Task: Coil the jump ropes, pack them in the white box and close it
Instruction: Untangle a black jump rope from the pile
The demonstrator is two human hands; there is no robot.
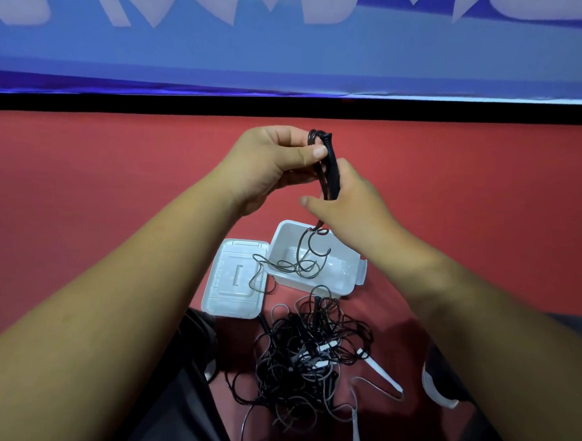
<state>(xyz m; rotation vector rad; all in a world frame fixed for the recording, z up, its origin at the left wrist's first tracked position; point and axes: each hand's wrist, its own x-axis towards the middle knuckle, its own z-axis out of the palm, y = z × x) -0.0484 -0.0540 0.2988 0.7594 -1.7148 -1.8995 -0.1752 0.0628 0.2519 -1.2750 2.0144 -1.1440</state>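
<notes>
My left hand (272, 158) pinches the top of a black jump rope handle (331, 170) held upright above the floor, with loops of cord at its upper end. Around the lower part of that handle my right hand (348, 203) is wrapped. The rope's black cord (301, 258) hangs down into the open white box (343, 280) and trails over the white lid (225, 297) lying flat to the box's left. A tangled pile of black and grey jump ropes (309, 359) with white handles (381, 371) lies on the red floor below the box.
The red floor (116, 177) stretches around. A black strip and a blue banner (291, 58) run along the far edge. My dark-trousered legs and a shoe (437, 386) flank the rope pile at the bottom.
</notes>
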